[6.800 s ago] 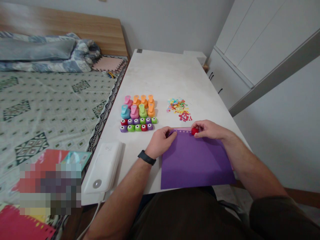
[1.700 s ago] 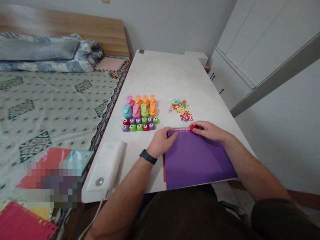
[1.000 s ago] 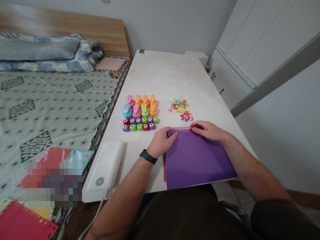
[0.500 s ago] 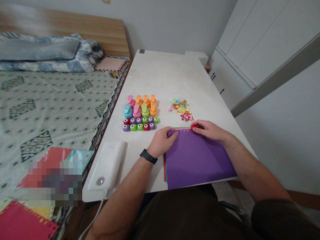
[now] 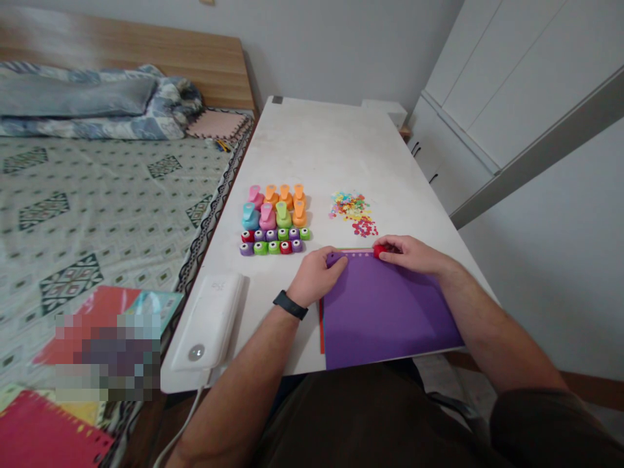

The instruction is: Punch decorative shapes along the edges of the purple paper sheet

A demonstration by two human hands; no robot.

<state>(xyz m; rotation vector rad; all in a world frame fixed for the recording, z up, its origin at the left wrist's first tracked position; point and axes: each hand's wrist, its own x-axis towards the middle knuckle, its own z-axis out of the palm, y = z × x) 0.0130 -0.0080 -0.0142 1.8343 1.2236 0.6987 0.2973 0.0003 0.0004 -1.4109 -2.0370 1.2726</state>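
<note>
A purple sheet of paper (image 5: 390, 305) lies on other coloured sheets at the table's near edge, with a row of small punched holes along its far edge. My left hand (image 5: 322, 273) grips its far left corner, thumb on top. In my right hand (image 5: 407, 253) is a small red craft punch (image 5: 379, 251), set over the sheet's far edge just right of the holes. Beyond the paper lie a pile of mixed-colour paper cutouts (image 5: 350, 205) and a smaller cluster of crimson cutouts (image 5: 365, 227).
Rows of large lever punches (image 5: 268, 216) and small punches (image 5: 273, 247) stand left of the cutouts. A white corded device (image 5: 209, 318) sits at the table's near left corner. Beside the table is a bed (image 5: 121, 195) bearing punched red paper (image 5: 49, 432).
My right hand and the red craft punch have shifted slightly right along the sheet's edge. My left hand keeps its hold on the corner.
</note>
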